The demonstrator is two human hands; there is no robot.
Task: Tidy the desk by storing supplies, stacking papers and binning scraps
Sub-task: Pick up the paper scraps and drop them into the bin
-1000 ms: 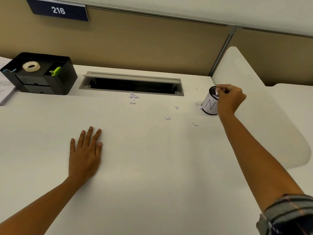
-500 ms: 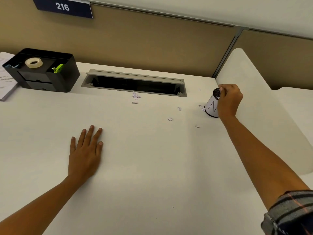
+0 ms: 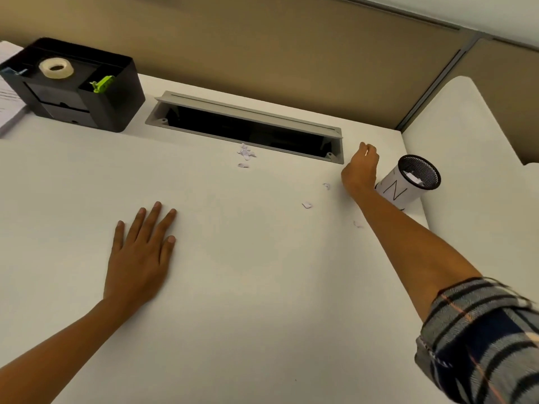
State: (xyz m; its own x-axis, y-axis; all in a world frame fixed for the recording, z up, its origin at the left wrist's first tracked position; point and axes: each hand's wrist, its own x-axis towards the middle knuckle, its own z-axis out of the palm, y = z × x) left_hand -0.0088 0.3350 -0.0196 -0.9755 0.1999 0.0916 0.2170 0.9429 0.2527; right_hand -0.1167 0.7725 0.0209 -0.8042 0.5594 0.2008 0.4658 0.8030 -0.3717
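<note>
Far left: paper stack [image 3: 8, 94], beside it a black organizer [image 3: 119, 83] holding a tape roll [image 3: 57, 68] and a green clip [image 3: 102, 83]. Left hand [image 3: 140, 258] flat on desk [image 3: 262, 301], fingers straight and spread. Paper scraps [image 3: 246, 154] mid-far by the cable slot [image 3: 248, 129]. Right hand [image 3: 360, 170] fingers bunched; cannot tell if it pinches anything. Mesh cup [image 3: 408, 185] just right of it, scraps inside.

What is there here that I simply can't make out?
Head view:
Right hand: fingers curl away; whether they pinch anything is unclear.
Bin label: wrist covers part; only N reads.
Papers: cut by left edge, print too small.
Slot: inside too dark.
</note>
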